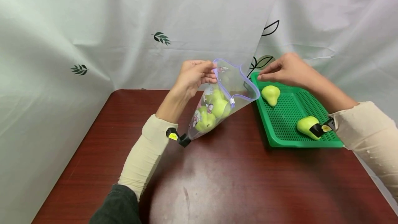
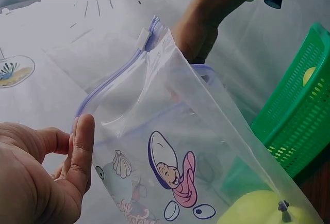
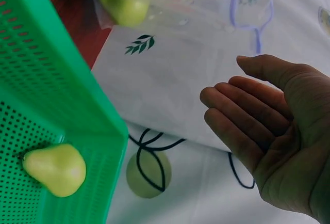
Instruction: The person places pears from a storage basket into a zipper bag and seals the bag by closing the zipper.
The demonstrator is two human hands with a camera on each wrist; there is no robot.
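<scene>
A clear zip bag (image 1: 236, 82) with a purple rim and cartoon prints hangs tilted, its mouth spread apart. Several green pears (image 1: 206, 118) lie in its lower part. My left hand (image 1: 196, 75) pinches the bag's rim between thumb and fingers; the left wrist view shows this hand (image 2: 62, 167) at the purple edge. To the right of the bag's mouth, my right hand (image 1: 287, 70) hovers above the basket's far left corner. In the right wrist view that hand (image 3: 268, 115) holds nothing, its fingers extended and apart from the bag.
A green plastic basket (image 1: 270, 137) stands at the table's right side. Inside it lie one pear (image 1: 271, 94) near the far left corner and another pear (image 1: 306, 126) nearer the front, partly covered by the wrist camera. White sheeting (image 1: 192, 16) hangs behind the dark red table (image 1: 236, 179).
</scene>
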